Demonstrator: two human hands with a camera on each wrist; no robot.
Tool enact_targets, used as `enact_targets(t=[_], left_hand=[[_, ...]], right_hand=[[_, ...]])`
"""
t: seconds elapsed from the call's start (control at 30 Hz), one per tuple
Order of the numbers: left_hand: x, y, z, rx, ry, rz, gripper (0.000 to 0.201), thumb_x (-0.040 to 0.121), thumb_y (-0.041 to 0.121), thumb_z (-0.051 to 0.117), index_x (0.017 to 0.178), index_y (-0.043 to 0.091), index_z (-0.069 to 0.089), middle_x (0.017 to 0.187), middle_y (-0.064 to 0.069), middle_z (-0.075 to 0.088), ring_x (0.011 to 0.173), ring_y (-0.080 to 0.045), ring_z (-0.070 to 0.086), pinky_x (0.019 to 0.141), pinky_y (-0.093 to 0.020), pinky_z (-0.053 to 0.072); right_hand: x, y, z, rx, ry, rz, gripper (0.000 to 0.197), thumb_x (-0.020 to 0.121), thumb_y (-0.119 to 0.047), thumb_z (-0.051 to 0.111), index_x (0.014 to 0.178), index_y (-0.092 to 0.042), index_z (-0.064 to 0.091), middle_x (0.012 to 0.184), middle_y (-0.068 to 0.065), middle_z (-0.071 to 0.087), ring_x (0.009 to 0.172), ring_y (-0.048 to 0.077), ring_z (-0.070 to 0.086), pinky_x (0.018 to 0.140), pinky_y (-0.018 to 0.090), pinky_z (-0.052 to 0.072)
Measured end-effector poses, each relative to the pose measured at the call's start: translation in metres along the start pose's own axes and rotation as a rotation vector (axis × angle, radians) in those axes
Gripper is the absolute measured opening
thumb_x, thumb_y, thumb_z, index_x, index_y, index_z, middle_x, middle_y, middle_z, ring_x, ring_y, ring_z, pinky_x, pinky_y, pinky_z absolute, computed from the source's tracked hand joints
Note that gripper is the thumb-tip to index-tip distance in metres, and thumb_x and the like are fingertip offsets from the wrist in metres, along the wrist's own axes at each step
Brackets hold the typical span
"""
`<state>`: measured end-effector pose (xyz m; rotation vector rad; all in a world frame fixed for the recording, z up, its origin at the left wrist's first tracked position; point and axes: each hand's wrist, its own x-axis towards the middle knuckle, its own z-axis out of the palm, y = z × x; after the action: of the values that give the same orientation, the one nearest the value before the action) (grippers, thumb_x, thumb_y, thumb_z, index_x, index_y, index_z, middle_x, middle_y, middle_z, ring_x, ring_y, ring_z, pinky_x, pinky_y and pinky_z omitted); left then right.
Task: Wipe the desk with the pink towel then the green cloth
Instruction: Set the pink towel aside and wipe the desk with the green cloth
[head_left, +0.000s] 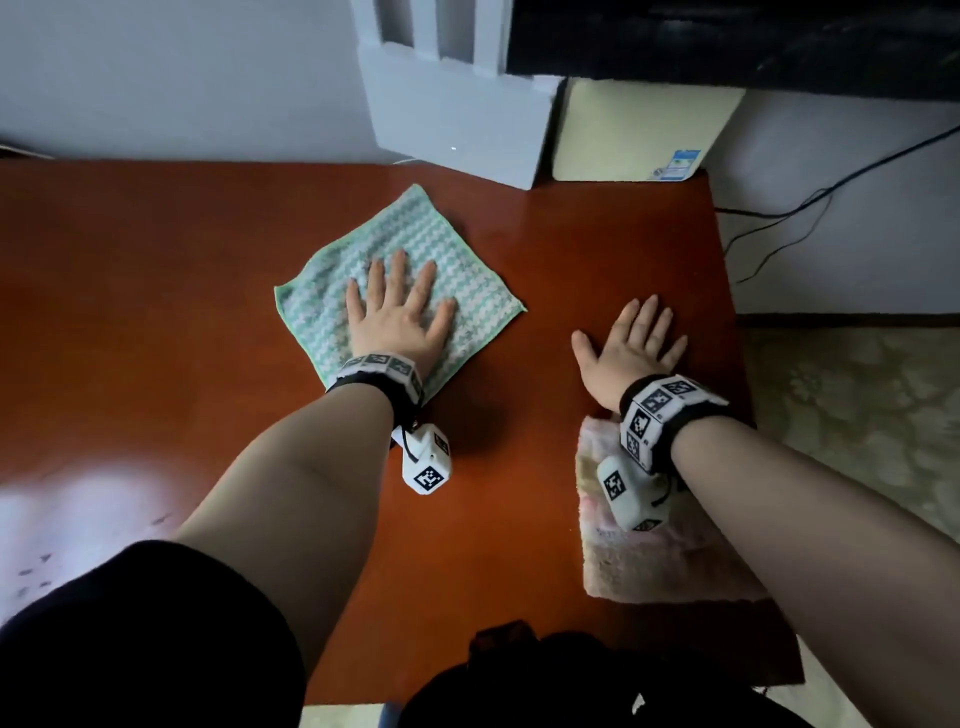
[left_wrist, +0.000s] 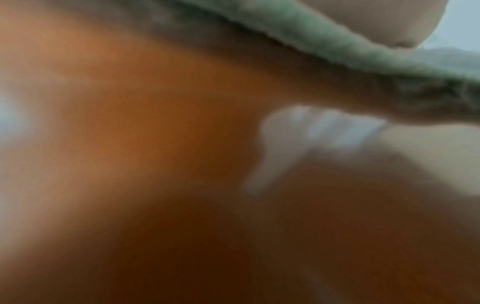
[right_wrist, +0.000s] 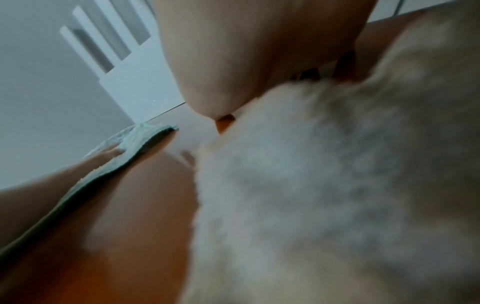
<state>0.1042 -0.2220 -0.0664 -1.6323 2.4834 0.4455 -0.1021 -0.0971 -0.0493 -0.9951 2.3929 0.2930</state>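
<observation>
Room: pale wall behind a red-brown desk (head_left: 156, 291); a white slatted unit (head_left: 447, 98) and a cream box (head_left: 639, 130) stand at the far edge, a dark slab hangs above the box, and black cables (head_left: 810, 208) trail down the wall on the right.
Desk: glossy wood with a bright glare patch near the front left; patterned floor shows past its right edge.
Green cloth (head_left: 395, 280): spread flat, turned like a diamond, mid-desk and toward the far side; green-and-white weave with a green hem. The left wrist view shows its hem (left_wrist: 337, 47) close and blurred against the wood.
Left hand (head_left: 397, 312): flat on the cloth, palm down, fingers straight and spread, gripping nothing.
Right hand (head_left: 631, 348): flat on bare wood near the right edge, fingers straight and slightly fanned, holding nothing; well apart from the cloth.
Pink towel (head_left: 670, 561): folded, lying at the front right of the desk under the right wrist and forearm. It fills much of the right wrist view as pale fuzzy pile (right_wrist: 324, 195).
Wrists: each wears a black band with white marker blocks.
Sleeve: dark, at the lower left.
</observation>
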Motion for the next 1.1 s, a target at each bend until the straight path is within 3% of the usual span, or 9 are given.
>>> enact_targets(t=[0.2, 0.47, 0.6, 0.7, 0.93, 1.1], left_hand=[[-0.046, -0.02, 0.011, 0.029, -0.023, 0.054, 0.061, 0.093, 0.062, 0.004, 0.15, 0.041, -0.002, 0.16, 0.007, -0.013, 0.146, -0.021, -0.017, 0.116, -0.051, -0.013], [-0.085, 0.031, 0.03, 0.17, -0.119, 0.388, 0.059, 0.095, 0.058, 0.002, 0.15, 0.039, -0.005, 0.159, 0.007, -0.014, 0.146, -0.022, -0.017, 0.114, -0.057, -0.011], [-0.106, 0.059, 0.04, 0.207, -0.145, 0.53, 0.057, 0.097, 0.055, 0.005, 0.151, 0.038, -0.001, 0.16, 0.008, -0.011, 0.147, -0.021, -0.015, 0.114, -0.055, -0.011], [-0.128, 0.066, 0.046, 0.228, -0.14, 0.574, 0.057, 0.097, 0.053, 0.006, 0.151, 0.035, 0.002, 0.16, 0.008, -0.01, 0.147, -0.021, -0.013, 0.115, -0.055, -0.01], [-0.198, 0.084, 0.06, 0.386, -0.17, 0.539, 0.058, 0.1, 0.043, 0.014, 0.153, 0.019, 0.007, 0.161, -0.001, -0.007, 0.147, -0.025, -0.014, 0.115, -0.056, -0.008], [-0.251, 0.082, 0.074, 0.376, -0.18, 0.533, 0.058, 0.1, 0.044, 0.014, 0.152, 0.02, 0.013, 0.161, -0.001, -0.002, 0.147, -0.023, -0.011, 0.116, -0.054, -0.009]], right_hand=[[-0.032, -0.033, 0.021, -0.064, 0.003, -0.107, 0.077, 0.095, -0.06, 0.015, 0.151, -0.016, -0.014, 0.157, 0.013, -0.023, 0.144, 0.032, -0.02, 0.114, 0.057, -0.009], [-0.054, 0.011, 0.014, -0.072, -0.016, -0.187, 0.051, 0.101, -0.046, 0.02, 0.15, -0.042, 0.008, 0.161, -0.011, -0.007, 0.148, 0.015, -0.005, 0.116, 0.053, -0.001], [-0.069, 0.021, 0.022, -0.066, -0.011, -0.136, 0.05, 0.101, -0.044, 0.017, 0.15, -0.037, 0.017, 0.161, -0.01, -0.003, 0.148, 0.019, -0.004, 0.115, 0.055, -0.005], [-0.082, 0.03, 0.032, -0.044, 0.041, -0.11, 0.053, 0.1, -0.047, 0.012, 0.152, -0.034, 0.01, 0.161, -0.006, -0.005, 0.148, 0.021, -0.009, 0.113, 0.056, -0.011], [-0.116, 0.058, 0.066, 0.047, 0.147, -0.123, 0.058, 0.1, -0.048, 0.009, 0.153, -0.03, -0.004, 0.161, -0.002, -0.013, 0.147, 0.02, -0.014, 0.116, 0.053, -0.01], [-0.14, 0.073, 0.085, 0.052, 0.207, -0.141, 0.059, 0.1, -0.046, 0.013, 0.153, -0.026, -0.005, 0.16, 0.0, -0.015, 0.147, 0.021, -0.014, 0.116, 0.052, -0.01]])
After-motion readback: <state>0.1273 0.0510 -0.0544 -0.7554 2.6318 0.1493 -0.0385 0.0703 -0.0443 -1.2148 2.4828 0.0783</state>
